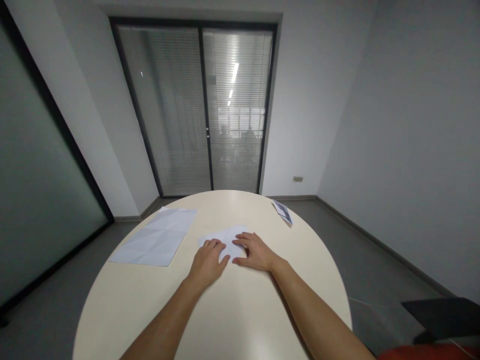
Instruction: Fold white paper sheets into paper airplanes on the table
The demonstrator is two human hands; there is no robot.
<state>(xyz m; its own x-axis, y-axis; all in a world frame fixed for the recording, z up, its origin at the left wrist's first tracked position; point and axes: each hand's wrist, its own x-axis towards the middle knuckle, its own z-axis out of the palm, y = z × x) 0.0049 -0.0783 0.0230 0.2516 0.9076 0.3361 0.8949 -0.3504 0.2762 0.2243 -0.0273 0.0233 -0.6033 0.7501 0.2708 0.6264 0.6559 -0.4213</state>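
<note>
A small folded white paper (pixel 227 235) lies near the middle of a round cream table (pixel 240 310). My left hand (pixel 208 262) rests on its near left part, fingers stretched forward and flat. My right hand (pixel 255 251) lies on the paper's right side, fingers spread and pointing left, pressing down. Both hands are flat on the sheet and neither is gripping it. Part of the paper is hidden under my hands.
A larger creased white sheet (pixel 157 237) lies on the table's left side. A small folded printed paper (pixel 283 212) sits at the far right edge. Beyond are glass doors with blinds (pixel 198 110). A dark chair (pixel 442 310) stands at the lower right.
</note>
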